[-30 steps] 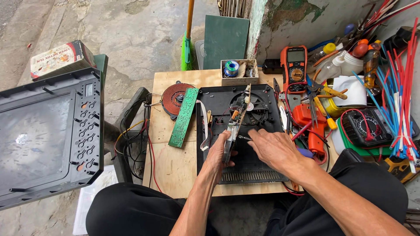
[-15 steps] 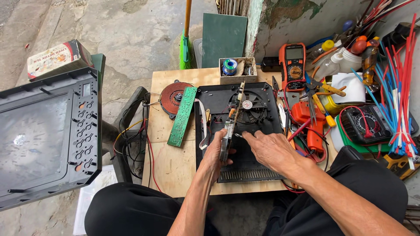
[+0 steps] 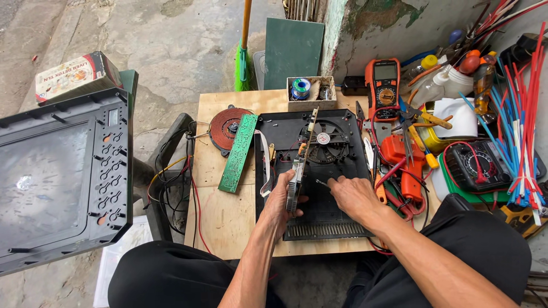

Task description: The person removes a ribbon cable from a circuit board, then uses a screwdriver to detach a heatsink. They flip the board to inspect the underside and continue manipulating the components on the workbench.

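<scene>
Both hands closed: left hand (image 3: pixel 283 199) grips upright circuit board (image 3: pixel 298 171) (edge-on), right hand (image 3: pixel 355 197) pinches thin tool (image 3: pixel 321 183).

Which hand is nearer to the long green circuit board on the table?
Left. The left hand is just right of the green circuit board; the right hand is farther right.

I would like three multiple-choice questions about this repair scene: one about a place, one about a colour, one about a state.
1. Where does the green circuit strip lie?
A. left of the black casing
B. in the small box
C. on the floor

2. What colour is the digital multimeter?
A. blue
B. orange
C. white

3. How is the board in the left hand held?
A. flat
B. on edge
C. folded

Answers: 1 A, it rests on the wooden table beside the casing. 2 B, its shell is orange. 3 B, only its thin edge faces up.
</scene>
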